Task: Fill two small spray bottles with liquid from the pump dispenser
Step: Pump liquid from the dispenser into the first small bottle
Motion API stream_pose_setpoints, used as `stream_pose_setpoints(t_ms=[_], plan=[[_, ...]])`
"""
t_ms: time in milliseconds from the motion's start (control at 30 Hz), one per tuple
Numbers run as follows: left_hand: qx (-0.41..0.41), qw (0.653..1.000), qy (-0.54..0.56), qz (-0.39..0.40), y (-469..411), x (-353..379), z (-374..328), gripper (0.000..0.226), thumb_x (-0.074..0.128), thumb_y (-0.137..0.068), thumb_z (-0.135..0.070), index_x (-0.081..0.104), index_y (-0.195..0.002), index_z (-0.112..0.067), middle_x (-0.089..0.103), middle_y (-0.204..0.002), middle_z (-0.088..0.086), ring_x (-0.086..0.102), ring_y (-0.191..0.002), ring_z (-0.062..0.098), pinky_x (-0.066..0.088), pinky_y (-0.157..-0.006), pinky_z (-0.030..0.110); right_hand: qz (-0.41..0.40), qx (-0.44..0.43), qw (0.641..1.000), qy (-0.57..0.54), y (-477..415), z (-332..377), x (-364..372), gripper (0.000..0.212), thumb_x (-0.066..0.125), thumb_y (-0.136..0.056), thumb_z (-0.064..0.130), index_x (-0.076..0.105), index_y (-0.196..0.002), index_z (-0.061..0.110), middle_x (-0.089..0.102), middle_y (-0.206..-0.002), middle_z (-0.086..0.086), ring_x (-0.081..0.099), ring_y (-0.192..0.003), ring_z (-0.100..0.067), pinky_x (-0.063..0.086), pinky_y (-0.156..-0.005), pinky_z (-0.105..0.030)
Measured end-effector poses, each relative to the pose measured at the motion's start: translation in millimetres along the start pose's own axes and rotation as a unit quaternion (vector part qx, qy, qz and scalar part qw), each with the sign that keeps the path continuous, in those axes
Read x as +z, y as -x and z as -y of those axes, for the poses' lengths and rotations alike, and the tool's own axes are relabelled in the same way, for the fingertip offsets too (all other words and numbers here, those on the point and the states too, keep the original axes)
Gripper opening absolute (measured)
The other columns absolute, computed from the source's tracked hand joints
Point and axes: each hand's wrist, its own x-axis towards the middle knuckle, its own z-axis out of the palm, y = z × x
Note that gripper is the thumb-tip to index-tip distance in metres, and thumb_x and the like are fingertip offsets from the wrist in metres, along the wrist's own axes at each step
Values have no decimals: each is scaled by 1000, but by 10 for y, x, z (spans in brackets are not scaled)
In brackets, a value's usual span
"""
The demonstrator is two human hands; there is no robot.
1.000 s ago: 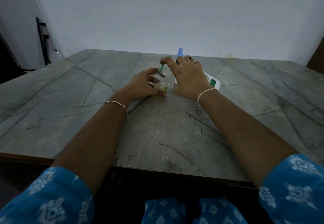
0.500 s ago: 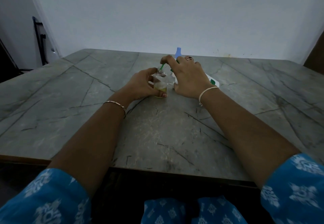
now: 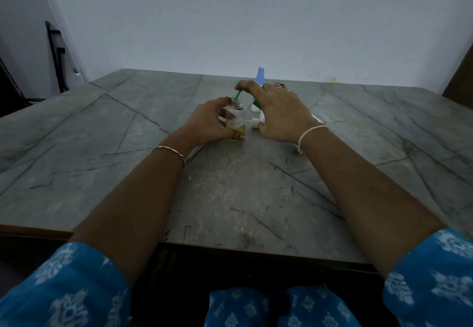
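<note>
A: Entry, head view. Where is the open bottle?

B: Centre of the frame, slightly above the middle. A small clear spray bottle [image 3: 236,117] stands upright on the grey marble-patterned table [image 3: 128,147], cap off, threaded neck bare. A shallow layer of yellowish liquid sits at its base.

A: Grip on it?

B: The left hand [image 3: 207,124] is wrapped around the bottle from the left side of the frame, fingers curled against the body, thumb near the shoulder. A thin bracelet [image 3: 170,150] is on that wrist.

A: Right hand?

B: The right hand [image 3: 279,110] lies over the pump dispenser [image 3: 258,108], just right of the bottle. The index fingertip presses on top of the green pump head; the green nozzle [image 3: 238,94] slopes down-left, its tip at the bottle's mouth. The other fingers are spread loosely. Most of the dispenser body is hidden by the palm, so I cannot tell how firmly the hand closes around it. A ring shows on one finger, a pale band [image 3: 311,133] on the wrist.

A: Second bottle?

B: Behind the right hand, upper centre: a second spray bottle [image 3: 259,77] with a pale blue cap, upright, only its top visible. A small white part [image 3: 252,123] lies on the table between the two hands.

A: Foreground?

B: Blue patterned sleeves [image 3: 64,288] at the lower corners.
</note>
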Motion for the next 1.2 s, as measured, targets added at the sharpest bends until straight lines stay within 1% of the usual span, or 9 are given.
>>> stream_pose_setpoints(t_ms=[167, 267, 367, 467, 633, 867, 1033, 1133, 1200], plan=[[11, 1000, 27, -1, 16, 16, -3, 82, 91, -60, -16, 53, -132, -14, 65, -110, 1, 67, -98, 19, 55, -91, 37, -9, 7, 1000, -25, -2, 23, -13, 69, 60, -73, 14, 36, -136, 27, 52, -96, -7, 49, -92, -32, 47, -80, -46], [15, 999, 28, 6, 1, 23, -2, 81, 91, -59, -18, 54, -131, -16, 65, -105, -1, 67, -93, 17, 55, -91, 35, -13, 9, 1000, -26, -9, 33, -15, 66, 62, -74, 15, 36, -134, 26, 54, -101, -8, 50, -95, -32, 46, -82, -46], [5, 1000, 26, 6, -14, 26, 14, 84, 92, -57, -24, 53, -131, -18, 65, -107, -1, 67, -96, 18, 55, -91, 34, -14, 7, 1000, -19, -3, 22, 0, 70, 63, -74, 16, 35, -137, 28, 50, -95, -6, 47, -90, -28, 45, -81, -44], [3, 999, 32, -3, -29, 28, 48, 89, 93, -46, -36, 56, -126, -19, 68, -109, 2, 68, -96, 18, 55, -91, 40, -13, 1, 1000, -8, 2, 1, 10, 77, 64, -74, 16, 30, -142, 32, 45, -89, -4, 42, -85, -24, 45, -78, -43], [-1, 1000, 9, 0, -53, 28, 48, 93, 92, -57, -27, 48, -138, -14, 65, -118, 3, 65, -101, 17, 54, -93, 36, -12, 0, 999, -33, 1, -11, -4, 73, 61, -73, 15, 33, -138, 30, 52, -93, -7, 48, -87, -29, 46, -76, -43], [5, 1000, -2, 4, -49, 31, 57, 86, 92, -58, -26, 52, -134, -16, 66, -114, 2, 66, -97, 17, 55, -92, 38, -12, 3, 999, -48, -24, 6, 15, 67, 60, -71, 16, 34, -131, 28, 57, -99, -9, 51, -89, -31, 47, -77, -42], [-2, 1000, 10, 3, -43, 35, 46, 86, 91, -60, -23, 50, -135, -15, 65, -112, 1, 65, -100, 18, 53, -92, 34, -9, 1, 999, -35, 4, -1, -2, 73, 61, -74, 16, 32, -140, 31, 49, -91, -6, 46, -87, -28, 45, -77, -42], [-10, 1000, 19, 2, -54, 40, 73, 96, 92, -55, -29, 48, -138, -14, 64, -121, 8, 66, -103, 23, 53, -95, 39, -4, -4, 1000, -11, 17, -12, -10, 82, 62, -76, 18, 26, -147, 36, 44, -91, -4, 45, -88, -27, 44, -77, -42], [-12, 1000, 19, 2, -54, 39, 77, 96, 92, -56, -28, 47, -140, -14, 64, -119, 8, 67, -100, 22, 54, -94, 37, -4, -6, 1000, -11, 15, -18, -8, 82, 62, -76, 17, 26, -148, 36, 42, -90, -4, 42, -86, -25, 43, -76, -42]])
